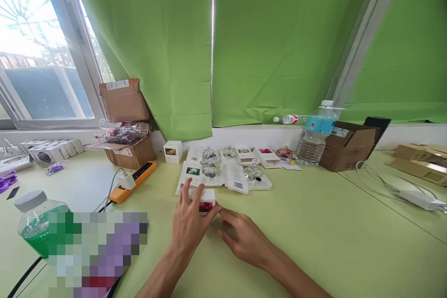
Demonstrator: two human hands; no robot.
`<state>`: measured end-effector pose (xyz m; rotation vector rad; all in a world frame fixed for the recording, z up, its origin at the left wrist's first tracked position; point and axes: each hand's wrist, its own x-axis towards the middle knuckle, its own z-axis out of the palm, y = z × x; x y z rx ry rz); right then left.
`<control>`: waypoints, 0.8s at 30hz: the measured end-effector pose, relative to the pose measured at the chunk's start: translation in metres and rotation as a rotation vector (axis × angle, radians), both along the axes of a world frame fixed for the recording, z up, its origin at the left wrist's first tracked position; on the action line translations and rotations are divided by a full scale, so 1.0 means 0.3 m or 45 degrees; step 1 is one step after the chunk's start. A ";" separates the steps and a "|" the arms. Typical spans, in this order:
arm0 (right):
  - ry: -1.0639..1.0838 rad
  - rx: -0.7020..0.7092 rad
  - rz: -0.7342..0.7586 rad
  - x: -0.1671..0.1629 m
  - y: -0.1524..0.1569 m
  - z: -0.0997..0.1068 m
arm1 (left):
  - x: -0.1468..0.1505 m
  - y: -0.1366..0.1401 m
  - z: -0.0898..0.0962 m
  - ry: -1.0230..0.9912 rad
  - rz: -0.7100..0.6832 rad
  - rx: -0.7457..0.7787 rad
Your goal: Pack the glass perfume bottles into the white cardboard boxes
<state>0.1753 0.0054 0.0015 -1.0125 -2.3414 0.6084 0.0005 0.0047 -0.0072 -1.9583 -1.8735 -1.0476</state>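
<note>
Green-labelled bottle, front left of the counter. Next, open cardboard box with plastic-wrapped items on top; orange power strip just in front of it, white adapter plugged in. Upright white carton near the curtain. Left hand: fingers spread over the small white box, thumb at its near right corner; can't tell how firm the grip is. That box sits mid-counter, red picture on it, in front of opened white packaging with round clear glass vessels. Right hand: index tip at the same corner, touching left thumb or nearly, own thumb apart. Further right: reddish round vessel, big water bottle, brown box, white charger with cables.
</note>
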 end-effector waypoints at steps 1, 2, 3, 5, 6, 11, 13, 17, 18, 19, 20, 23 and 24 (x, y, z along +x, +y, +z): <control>0.005 0.003 0.017 0.000 0.000 0.001 | 0.000 0.001 0.000 0.004 0.023 0.004; 0.003 0.005 0.030 -0.001 0.001 0.000 | 0.000 0.002 0.001 0.008 0.041 0.007; -0.005 0.006 0.035 -0.001 0.003 -0.002 | -0.002 0.003 0.003 0.012 0.050 0.005; -0.032 0.007 0.027 -0.001 0.005 -0.007 | -0.008 0.005 0.008 0.017 0.065 -0.007; -0.046 0.008 0.018 0.000 0.007 -0.010 | -0.013 0.006 0.011 0.020 0.075 -0.016; -0.070 0.032 -0.010 0.005 0.016 -0.022 | -0.061 0.018 0.023 0.029 0.182 -0.018; -0.072 0.042 -0.019 0.008 0.020 -0.024 | -0.085 0.024 0.024 0.030 0.227 0.001; -0.077 0.049 -0.028 0.014 0.021 -0.028 | -0.121 0.036 0.023 0.059 0.264 0.065; -0.080 0.050 -0.027 0.015 0.021 -0.029 | -0.125 0.038 0.023 0.076 0.269 0.080; -0.084 0.051 -0.026 0.016 0.021 -0.030 | -0.127 0.040 0.022 0.094 0.276 0.094; -0.089 0.052 -0.025 0.016 0.020 -0.031 | -0.128 0.041 0.021 0.111 0.285 0.102; -0.098 0.055 -0.019 0.017 0.021 -0.033 | -0.128 0.043 0.015 0.143 0.349 0.095; -0.102 0.055 -0.017 0.017 0.021 -0.033 | -0.128 0.043 0.012 0.153 0.376 0.083</control>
